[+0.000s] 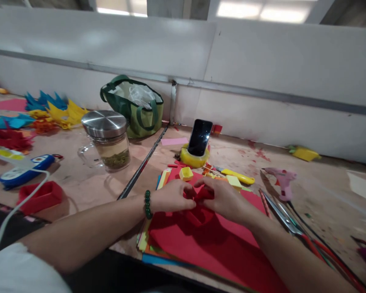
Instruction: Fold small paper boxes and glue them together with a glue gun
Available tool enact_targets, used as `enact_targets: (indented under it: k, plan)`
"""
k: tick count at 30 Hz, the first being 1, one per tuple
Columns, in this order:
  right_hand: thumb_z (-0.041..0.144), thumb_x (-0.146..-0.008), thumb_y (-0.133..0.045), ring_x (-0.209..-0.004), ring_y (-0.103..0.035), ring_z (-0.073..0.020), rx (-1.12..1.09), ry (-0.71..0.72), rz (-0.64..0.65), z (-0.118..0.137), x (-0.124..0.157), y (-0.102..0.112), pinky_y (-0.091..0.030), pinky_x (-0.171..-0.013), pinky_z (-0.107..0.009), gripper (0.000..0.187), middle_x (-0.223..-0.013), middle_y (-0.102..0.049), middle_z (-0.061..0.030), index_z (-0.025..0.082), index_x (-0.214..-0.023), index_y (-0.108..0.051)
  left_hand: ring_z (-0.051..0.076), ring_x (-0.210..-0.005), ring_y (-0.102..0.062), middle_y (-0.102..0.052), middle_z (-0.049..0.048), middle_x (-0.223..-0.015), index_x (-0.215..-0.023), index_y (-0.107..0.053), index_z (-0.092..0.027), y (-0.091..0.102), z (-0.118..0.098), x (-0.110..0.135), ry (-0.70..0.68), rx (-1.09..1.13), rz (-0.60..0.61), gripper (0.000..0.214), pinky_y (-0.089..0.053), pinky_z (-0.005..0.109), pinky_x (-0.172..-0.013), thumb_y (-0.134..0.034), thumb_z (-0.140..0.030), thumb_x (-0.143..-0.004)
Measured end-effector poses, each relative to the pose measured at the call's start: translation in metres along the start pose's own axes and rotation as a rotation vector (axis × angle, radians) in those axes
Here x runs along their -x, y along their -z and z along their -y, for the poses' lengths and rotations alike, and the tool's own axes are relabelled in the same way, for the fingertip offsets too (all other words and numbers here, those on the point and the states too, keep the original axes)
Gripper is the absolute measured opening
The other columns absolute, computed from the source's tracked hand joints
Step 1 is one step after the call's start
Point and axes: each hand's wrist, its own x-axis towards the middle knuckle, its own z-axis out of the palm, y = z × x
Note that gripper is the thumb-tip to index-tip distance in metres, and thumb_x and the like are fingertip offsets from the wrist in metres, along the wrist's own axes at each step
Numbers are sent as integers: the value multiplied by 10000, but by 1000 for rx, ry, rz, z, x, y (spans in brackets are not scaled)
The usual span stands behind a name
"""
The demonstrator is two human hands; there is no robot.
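And there, pinches the folded red paper [200, 213] in curled fingers of left hand [174, 196] and right hand [225, 198] both, right over the red sheet [225, 252] topping the coloured-paper stack [161, 259], near the small yellow paper box [186, 174], left of the pink glue gun [284, 182]

Left forearm [88, 232]: enters at your lower left and slants up toward the centre.
Left wrist [140, 206]: nearly straight, in line with your forearm.
Left hand [169, 196]: back upward, fingers bent, thumb below them; your grip is partly hidden.
Right forearm [280, 246]: rises from your lower right, slanting inward.
Right wrist [251, 213]: nearly straight.
Right hand [227, 199]: back upward, fingers curled toward the thumb in a pinch.
Spacing: your fingertips nearly meet.
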Motion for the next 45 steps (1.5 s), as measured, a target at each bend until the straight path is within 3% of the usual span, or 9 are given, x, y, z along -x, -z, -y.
enact_targets:
  k: [4, 8, 13, 17, 22, 28, 33, 37, 45]
  plan:
    - [91, -671, -589, -702, -615, -167, 26, -15, -34, -2, 0, 3, -389, -605, -245, 394, -772, -692, 4, 221, -1041, -628, 139, -479, -558, -562, -6, -525, -703, -618, -146, 3, -3, 0, 90, 93, 152, 111, -383, 194, -417, -571, -243, -678]
    - [139, -691, -599, -673, -585, -160, 7, -22, -44, -9, 0, 5, -375, -591, -249, 383, -739, -661, 12, 214, -1066, -620, 135, -516, -581, -578, 7, -532, -712, -608, -134, 4, -5, -3, 157, 295, 144, 125, -390, 180, -444, -543, -232, -667]
    - [165, -692, -609, -629, -542, -140, -34, -7, -45, -13, 0, 10, -366, -570, -247, 383, -721, -626, 23, 195, -1074, -601, 116, -507, -567, -588, 22, -547, -689, -597, -125, 6, -6, -6, 194, 395, 113, 236, -382, 174, -449, -543, -354, -710]
    - [153, -708, -594, -582, -515, -125, -111, -1, -8, -9, 0, 6, -361, -547, -237, 378, -648, -590, 49, 181, -1085, -571, 110, -497, -543, -556, -13, -539, -745, -618, -122, 4, -4, -5, 110, 309, 98, 252, -403, 179, -455, -654, -356, -657]
    - [79, -690, -567, -532, -492, -107, -153, 11, 3, -5, 0, -2, -351, -533, -222, 449, -595, -551, 79, 191, -1125, -547, 80, -448, -447, -518, -34, -523, -663, -602, -125, -2, 0, -5, 23, 147, -38, 75, -320, 179, -426, -560, -141, -603]
    - [82, -691, -581, -641, -567, -138, -69, 87, -66, -3, 2, -5, -409, -625, -251, 433, -714, -628, 38, 219, -1102, -570, 88, -484, -441, -516, -39, -513, -631, -626, -129, -4, 0, -2, -49, 51, -143, 92, -305, 190, -460, -559, -105, -573]
    - [54, -685, -561, -796, -616, -162, -88, 155, -84, 0, 3, -5, -455, -724, -278, 521, -907, -668, -8, 216, -1180, -548, 105, -514, -491, -580, -21, -526, -637, -686, -125, -4, -1, 1, -89, 6, -146, 152, -337, 187, -479, -546, -94, -583]
    - [58, -693, -556, -744, -613, -153, -108, 177, -88, 3, 4, -5, -463, -694, -272, 477, -851, -664, 3, 217, -1142, -555, 129, -573, -547, -658, 7, -606, -652, -714, -127, -5, 2, 0, -107, -11, -155, 158, -378, 193, -510, -566, -111, -599]
    - [69, -748, -545, -661, -592, -122, -176, 243, -82, 2, 5, -6, -461, -619, -237, 384, -755, -641, 31, 219, -1101, -540, 121, -539, -511, -604, -6, -535, -580, -679, -135, -6, 2, 2, -131, -61, -172, 104, -338, 192, -481, -578, -110, -588]
